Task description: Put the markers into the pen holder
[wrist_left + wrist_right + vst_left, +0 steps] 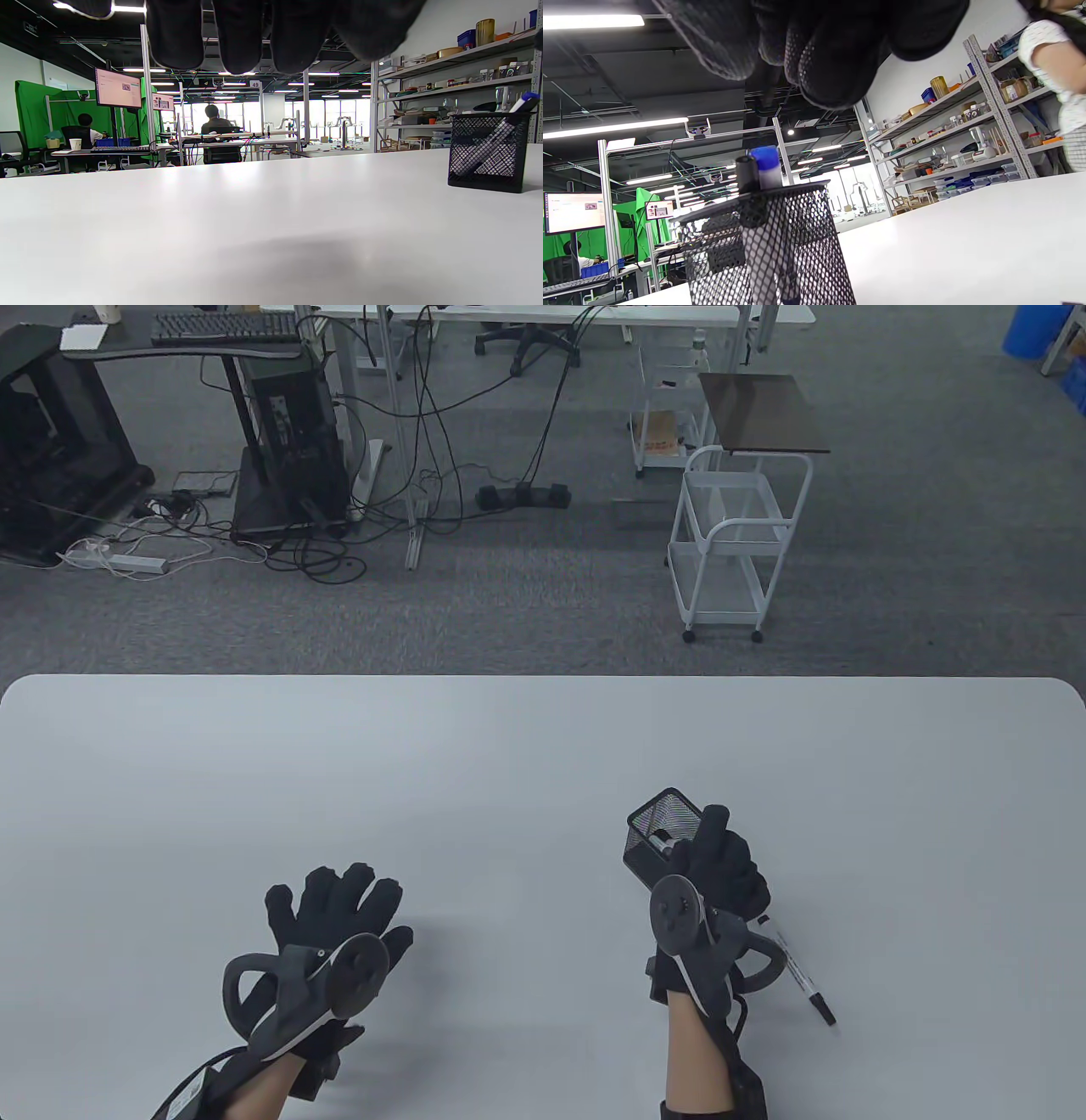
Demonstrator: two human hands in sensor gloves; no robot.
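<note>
A black mesh pen holder stands on the white table just ahead of my right hand. In the right wrist view the holder has a blue-capped marker and a black-capped marker standing in it. My curled right fingers hang above them with a gap and hold nothing. The left wrist view shows the holder with the blue-capped marker leaning inside. Another marker lies on the table right of my right wrist. My left hand rests flat and empty, fingers spread.
The table's far edge runs across the middle of the table view. Beyond it are grey floor, a white trolley and desks with cables.
</note>
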